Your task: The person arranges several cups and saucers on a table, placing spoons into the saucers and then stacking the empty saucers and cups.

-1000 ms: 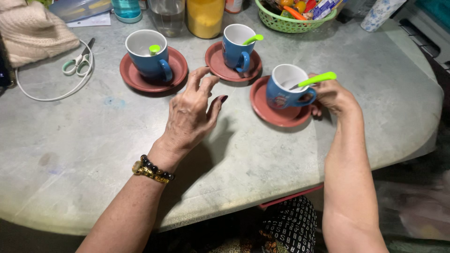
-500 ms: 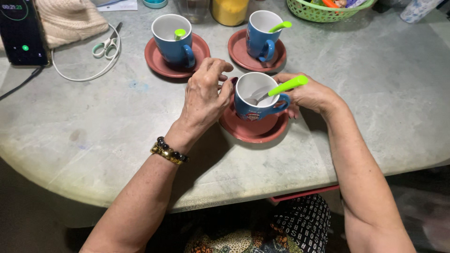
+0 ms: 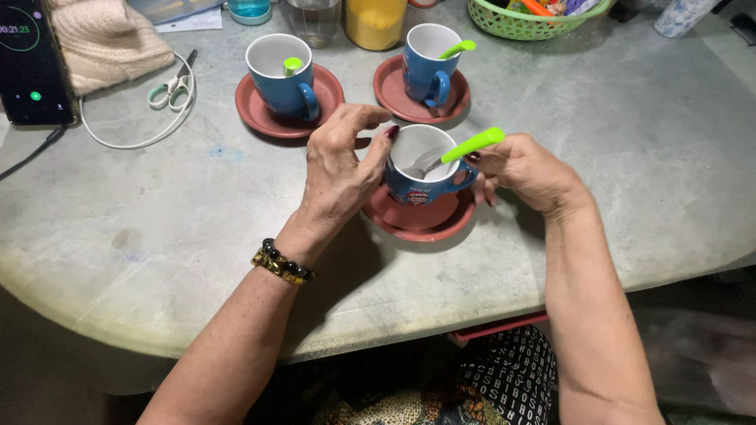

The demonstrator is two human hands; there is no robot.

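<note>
A blue cup (image 3: 421, 185) with a white inside stands on a red-brown saucer (image 3: 417, 224) near the table's front. A spoon with a bright green handle (image 3: 471, 145) leans in it. My left hand (image 3: 339, 169) wraps the cup's left side, fingertips at the rim. My right hand (image 3: 524, 169) is at the cup's handle on the right, fingers against the green spoon handle. Two more blue cups on saucers, one at the left (image 3: 279, 79) and one at the right (image 3: 425, 59), stand behind, each with a green spoon.
A phone (image 3: 27, 63) with a cable, white-handled scissors (image 3: 169, 86) and a cream knitted cloth (image 3: 106, 35) lie at the far left. Jars, a yellow container (image 3: 376, 20) and a green basket (image 3: 535, 20) line the back. The grey table's rounded edge (image 3: 394, 327) is close to me.
The near cup and saucer came from the right toward the middle front. My left hand moved from hovering open onto the cup's left side; my right hand stayed at the handle.
</note>
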